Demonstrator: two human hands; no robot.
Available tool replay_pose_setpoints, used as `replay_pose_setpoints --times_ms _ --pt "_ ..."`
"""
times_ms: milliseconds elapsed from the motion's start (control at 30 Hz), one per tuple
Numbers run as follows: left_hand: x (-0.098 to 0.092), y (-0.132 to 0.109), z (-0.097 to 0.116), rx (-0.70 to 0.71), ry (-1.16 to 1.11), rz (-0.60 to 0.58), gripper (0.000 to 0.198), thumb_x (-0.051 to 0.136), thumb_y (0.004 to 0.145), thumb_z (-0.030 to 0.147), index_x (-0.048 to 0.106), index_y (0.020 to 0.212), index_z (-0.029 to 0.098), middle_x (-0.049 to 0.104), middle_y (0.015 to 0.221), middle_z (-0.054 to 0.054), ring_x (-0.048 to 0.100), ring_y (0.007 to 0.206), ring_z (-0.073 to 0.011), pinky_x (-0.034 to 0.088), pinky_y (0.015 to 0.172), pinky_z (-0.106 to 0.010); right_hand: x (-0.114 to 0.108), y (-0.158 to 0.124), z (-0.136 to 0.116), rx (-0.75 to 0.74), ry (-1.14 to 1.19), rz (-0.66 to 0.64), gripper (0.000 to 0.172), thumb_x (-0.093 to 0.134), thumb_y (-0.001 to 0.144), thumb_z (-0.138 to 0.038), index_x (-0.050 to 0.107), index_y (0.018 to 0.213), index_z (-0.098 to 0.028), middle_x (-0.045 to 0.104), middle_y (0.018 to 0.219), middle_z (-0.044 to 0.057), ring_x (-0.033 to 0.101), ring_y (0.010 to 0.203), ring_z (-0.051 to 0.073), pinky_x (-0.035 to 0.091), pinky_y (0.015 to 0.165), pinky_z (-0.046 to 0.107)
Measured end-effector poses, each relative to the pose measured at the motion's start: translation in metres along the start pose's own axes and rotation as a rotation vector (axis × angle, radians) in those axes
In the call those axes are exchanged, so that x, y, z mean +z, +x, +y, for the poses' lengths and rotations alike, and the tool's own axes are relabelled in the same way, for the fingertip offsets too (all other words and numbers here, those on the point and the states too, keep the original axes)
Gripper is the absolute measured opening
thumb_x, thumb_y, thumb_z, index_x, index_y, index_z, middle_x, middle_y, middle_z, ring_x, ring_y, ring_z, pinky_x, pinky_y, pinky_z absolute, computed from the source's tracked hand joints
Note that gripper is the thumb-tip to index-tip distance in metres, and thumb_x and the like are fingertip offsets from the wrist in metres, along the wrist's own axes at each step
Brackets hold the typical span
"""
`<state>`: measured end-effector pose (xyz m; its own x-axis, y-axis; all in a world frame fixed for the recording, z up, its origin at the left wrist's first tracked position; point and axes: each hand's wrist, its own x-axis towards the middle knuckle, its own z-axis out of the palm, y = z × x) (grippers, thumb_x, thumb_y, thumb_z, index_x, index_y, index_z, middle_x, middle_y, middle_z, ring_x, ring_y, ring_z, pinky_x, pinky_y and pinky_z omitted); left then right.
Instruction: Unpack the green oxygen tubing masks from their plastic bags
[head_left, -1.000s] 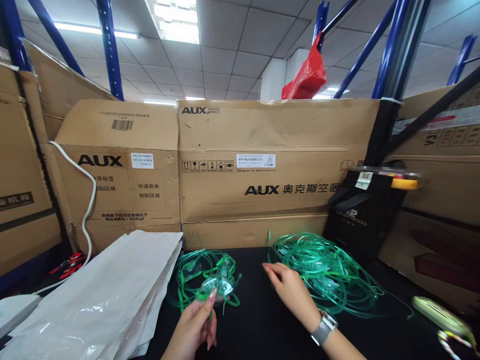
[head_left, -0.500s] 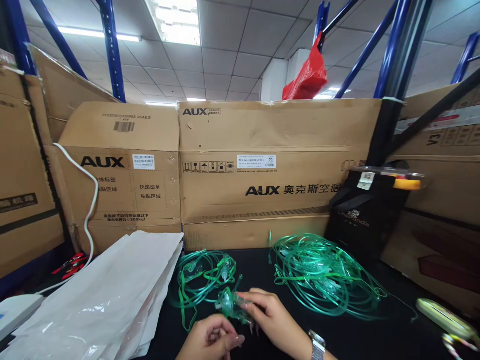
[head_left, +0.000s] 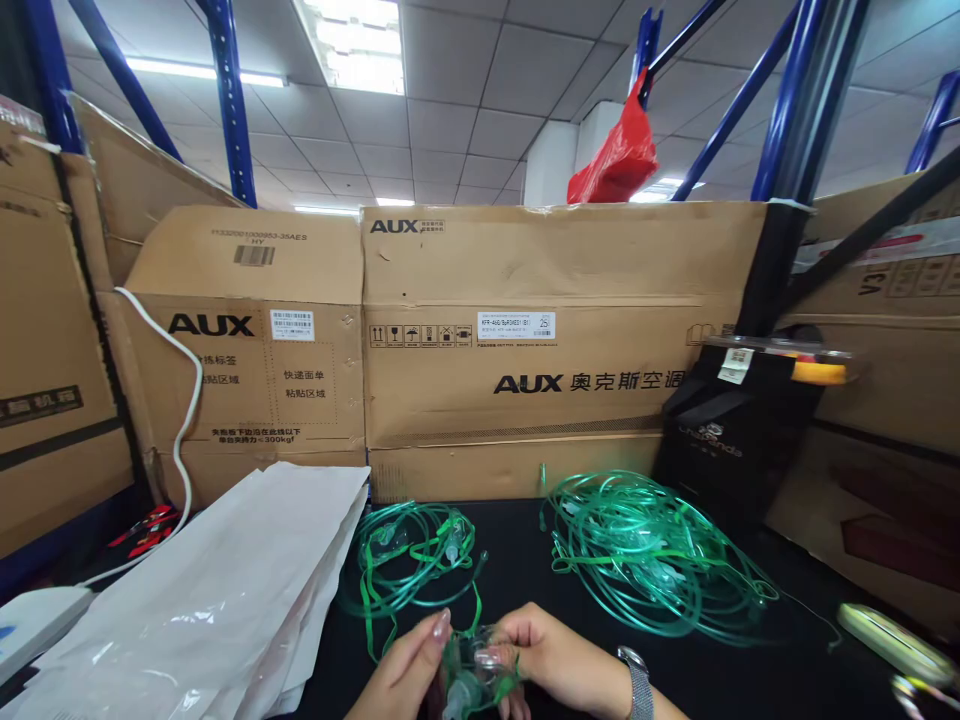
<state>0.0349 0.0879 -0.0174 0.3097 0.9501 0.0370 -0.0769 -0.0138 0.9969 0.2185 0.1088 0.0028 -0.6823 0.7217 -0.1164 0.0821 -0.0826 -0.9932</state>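
Observation:
Low in the middle, a clear green mask with a green strap is between my two hands. My left hand pinches its left side, thumb and finger pressed together. On the other side, my right hand has its fingers wrapped round the mask's upper right part; a watch is on that wrist. Just beyond my hands lies a small coil of green tubing with straps. A larger tangle of green tubing rests to the right on the black table.
White plastic bags are stacked at the left, beside a white cable. Cardboard boxes stand behind the table. At the right are a black bag and a yellow-green object.
The mask has come down nearer to me and turned. My left hand has moved from beside it to grip it, while my right hand has shifted slightly lower.

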Motion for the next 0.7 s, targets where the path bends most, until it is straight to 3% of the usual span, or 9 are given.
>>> replay_pose_setpoints --times_ms 100,200,367,567,700 --pt "0.001 0.003 -0.008 -0.15 -0.151 -0.052 0.053 0.056 0.061 0.067 0.065 0.077 0.017 0.054 0.052 0.004 0.046 0.048 -0.0107 0.034 0.047 -0.022 0.002 -0.001 -0.001 0.008 0.012 0.0 0.048 0.062 0.066 -0.056 0.053 0.053 -0.011 0.056 0.049 0.0 0.043 0.035 0.003 0.037 0.042 0.015" --pt "0.002 0.007 -0.009 -0.201 -0.328 -0.061 0.051 0.067 0.053 0.061 0.065 0.078 0.017 0.057 0.054 0.004 0.05 0.05 -0.0109 0.036 0.049 -0.022 0.004 -0.001 -0.001 -0.004 0.008 0.008 0.055 0.056 0.068 -0.062 0.055 0.052 -0.009 0.056 0.049 0.001 0.044 0.037 0.004 0.037 0.044 0.016" --pt "0.003 0.01 -0.007 -0.154 -0.4 -0.074 0.044 0.071 0.055 0.055 0.058 0.073 0.018 0.054 0.056 0.005 0.048 0.05 -0.0086 0.035 0.049 -0.021 0.006 0.0 -0.001 -0.021 -0.021 0.011 0.058 0.053 0.067 -0.065 0.058 0.053 -0.009 0.055 0.047 0.002 0.045 0.038 0.006 0.038 0.045 0.018" --pt "0.004 0.013 -0.017 -0.08 -0.353 -0.145 0.045 0.071 0.056 0.053 0.045 0.059 0.017 0.045 0.05 0.008 0.038 0.044 -0.0047 0.026 0.044 -0.018 0.012 0.001 0.0 -0.108 0.069 0.169 0.039 0.073 0.058 -0.047 0.056 0.065 -0.013 0.057 0.056 -0.003 0.051 0.049 0.006 0.038 0.046 0.015" --pt "0.003 0.014 -0.011 -0.054 -0.3 -0.165 0.043 0.069 0.059 0.053 0.044 0.06 0.018 0.048 0.047 0.008 0.037 0.038 -0.0049 0.026 0.04 -0.018 0.013 0.003 0.001 -0.131 0.117 0.19 0.04 0.07 0.062 -0.049 0.052 0.063 -0.013 0.057 0.052 -0.002 0.049 0.037 0.006 0.035 0.035 0.014"
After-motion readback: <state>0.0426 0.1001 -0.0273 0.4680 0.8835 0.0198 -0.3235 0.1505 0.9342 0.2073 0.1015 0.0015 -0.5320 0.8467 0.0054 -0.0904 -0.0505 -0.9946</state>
